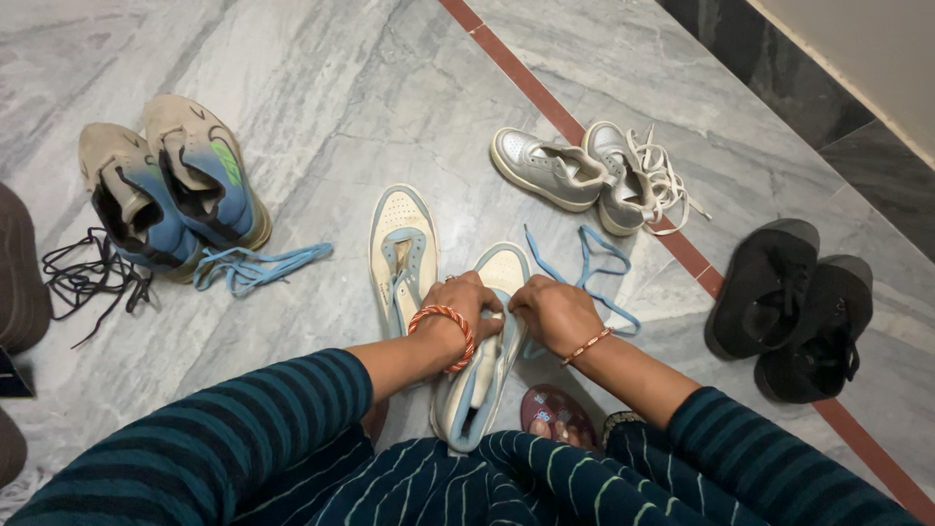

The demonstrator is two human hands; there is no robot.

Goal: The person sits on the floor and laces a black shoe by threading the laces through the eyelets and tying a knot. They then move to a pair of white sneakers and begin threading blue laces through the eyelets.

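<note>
lower centre of frame: left hand [466, 304] and right hand [551, 310] both hold a narrow grip on the cream-and-blue shoe [484, 362], pinching its blue lace [596, 276], which trails loose toward the right. its mate [402, 255] lies just beside it on the marble floor [341, 88], laced only partly. upper left: blue sneakers [170, 185] unlaced, black lace [86, 278] and light blue lace [255, 265] beside them. white sneakers [584, 173] upper right, black shoes [791, 307] far right.
</note>
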